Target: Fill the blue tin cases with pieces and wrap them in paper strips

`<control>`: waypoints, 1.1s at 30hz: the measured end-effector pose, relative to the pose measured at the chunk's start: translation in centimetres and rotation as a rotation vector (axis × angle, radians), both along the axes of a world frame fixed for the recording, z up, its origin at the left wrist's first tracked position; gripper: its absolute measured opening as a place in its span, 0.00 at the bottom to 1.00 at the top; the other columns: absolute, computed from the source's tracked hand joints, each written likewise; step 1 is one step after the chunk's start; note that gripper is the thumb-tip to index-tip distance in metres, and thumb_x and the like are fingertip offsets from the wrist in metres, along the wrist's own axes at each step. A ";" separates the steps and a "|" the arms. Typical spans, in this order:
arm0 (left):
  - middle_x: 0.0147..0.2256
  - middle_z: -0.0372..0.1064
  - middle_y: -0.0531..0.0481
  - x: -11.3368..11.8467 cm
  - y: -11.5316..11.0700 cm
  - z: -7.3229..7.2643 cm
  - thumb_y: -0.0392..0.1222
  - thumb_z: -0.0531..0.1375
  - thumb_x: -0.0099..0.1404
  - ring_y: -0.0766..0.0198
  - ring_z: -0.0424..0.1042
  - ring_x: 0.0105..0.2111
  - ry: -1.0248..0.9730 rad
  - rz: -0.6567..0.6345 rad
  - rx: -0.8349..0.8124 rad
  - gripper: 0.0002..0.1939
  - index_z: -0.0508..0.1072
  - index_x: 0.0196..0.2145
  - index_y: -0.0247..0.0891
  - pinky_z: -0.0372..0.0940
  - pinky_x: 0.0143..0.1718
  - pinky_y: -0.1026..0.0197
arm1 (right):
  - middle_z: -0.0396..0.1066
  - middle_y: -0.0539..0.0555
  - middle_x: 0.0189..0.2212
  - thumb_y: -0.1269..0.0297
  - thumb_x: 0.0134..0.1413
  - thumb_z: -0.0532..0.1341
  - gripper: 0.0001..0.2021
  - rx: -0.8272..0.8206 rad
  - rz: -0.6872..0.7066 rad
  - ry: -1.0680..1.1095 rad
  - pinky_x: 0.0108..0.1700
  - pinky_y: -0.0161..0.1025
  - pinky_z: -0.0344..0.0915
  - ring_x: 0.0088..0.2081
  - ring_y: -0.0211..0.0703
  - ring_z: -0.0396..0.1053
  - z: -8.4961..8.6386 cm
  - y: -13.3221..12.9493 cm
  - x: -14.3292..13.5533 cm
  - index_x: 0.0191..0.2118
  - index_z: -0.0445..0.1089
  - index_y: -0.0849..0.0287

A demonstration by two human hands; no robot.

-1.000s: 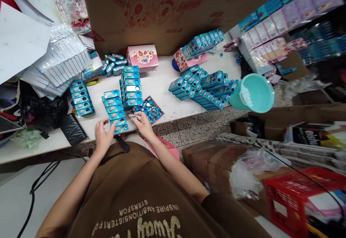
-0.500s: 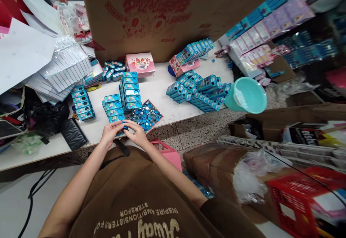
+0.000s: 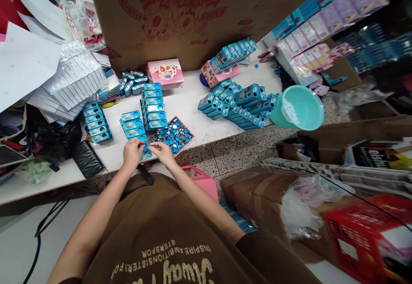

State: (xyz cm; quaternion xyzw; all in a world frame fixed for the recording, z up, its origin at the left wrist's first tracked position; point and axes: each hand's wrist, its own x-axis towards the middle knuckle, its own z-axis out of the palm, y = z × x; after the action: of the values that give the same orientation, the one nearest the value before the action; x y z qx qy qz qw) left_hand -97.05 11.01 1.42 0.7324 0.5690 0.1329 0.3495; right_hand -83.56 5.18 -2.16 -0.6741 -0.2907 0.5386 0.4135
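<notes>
Several blue boxes (image 3: 134, 125) are lying stepped left of the tray (image 3: 188, 144) of round pieces (image 3: 175, 134), nearest ones sitting by the bench (image 3: 183, 99) edge. Left hand (image 3: 131, 152) and right hand (image 3: 163, 151) are facing each other there, fingers pinching nearly together; can't tell if they're gripping anything. Bumping wrists could be tipping boxes off.

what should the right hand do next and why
Perhaps take a disc from the tray: the right hand is beside it, while the left hand is at the nearest boxes. Whether either hand holds anything, I can't tell.
</notes>
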 end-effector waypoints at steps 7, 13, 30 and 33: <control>0.34 0.67 0.45 0.4 -0.9 -0.8 0.39 0.58 0.58 0.52 0.63 0.41 0.116 0.078 0.200 0.03 0.73 0.29 0.40 0.58 0.43 0.53 | 0.73 0.52 0.27 0.55 0.36 0.66 0.16 0.016 -0.014 0.066 0.37 0.37 0.66 0.29 0.40 0.69 -0.6 0.5 -0.2 0.32 0.72 0.60; 0.36 0.66 0.45 0.6 -1.5 -0.9 0.40 0.57 0.60 0.52 0.61 0.43 0.141 0.111 0.191 0.04 0.72 0.31 0.41 0.55 0.46 0.51 | 0.71 0.50 0.25 0.54 0.34 0.66 0.17 -0.005 0.010 0.032 0.33 0.34 0.65 0.28 0.37 0.68 -1.2 1.8 0.0 0.30 0.70 0.61; 0.45 0.67 0.39 -0.2 -1.4 -2.9 0.49 0.65 0.49 0.50 0.68 0.47 -0.060 0.563 -0.323 0.33 0.60 0.50 0.36 0.62 0.47 0.50 | 0.72 0.52 0.23 0.63 0.38 0.66 0.06 -0.159 0.617 -0.601 0.30 0.35 0.59 0.29 0.45 0.70 1.5 6.3 0.8 0.22 0.72 0.59; 0.46 0.66 0.39 -0.2 -1.5 -3.7 0.47 0.67 0.47 0.52 0.68 0.47 -0.105 0.598 -0.286 0.34 0.59 0.49 0.37 0.63 0.48 0.51 | 0.71 0.52 0.22 0.63 0.36 0.67 0.07 -0.222 0.696 -0.636 0.30 0.35 0.58 0.29 0.45 0.69 1.7 7.6 0.7 0.20 0.70 0.59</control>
State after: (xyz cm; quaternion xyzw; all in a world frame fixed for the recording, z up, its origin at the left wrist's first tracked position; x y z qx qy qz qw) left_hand -97.28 9.55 -2.30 0.4688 0.7528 0.1859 0.4230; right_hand -82.89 12.77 -0.44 -0.7080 -0.5518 0.4400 0.0252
